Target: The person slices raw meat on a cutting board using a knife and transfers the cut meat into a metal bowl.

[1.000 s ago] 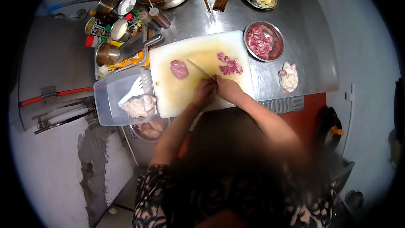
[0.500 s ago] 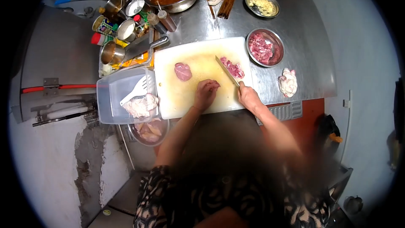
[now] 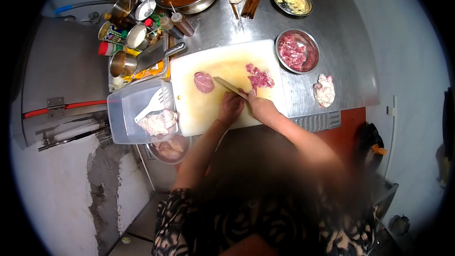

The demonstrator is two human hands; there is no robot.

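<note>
My right hand is closed round the handle of a knife, whose blade points up and left over the white cutting board. Beside it my left hand is closed at the front part of the board, with a bit of meat mostly hidden by its fingers and the blade. A whole piece of meat lies at the board's left, near the knife tip. Cut meat pieces lie at the right of the board.
A metal bowl of meat and a bowl of chopped garlic-like bits stand right of the board. Left are a clear plastic bin, a cleaver and sauce bottles. Behind is a large sauce pot.
My right hand has moved left with the knife, close beside my left hand. The blade now lies across in front of my left hand. The view has shifted slightly.
</note>
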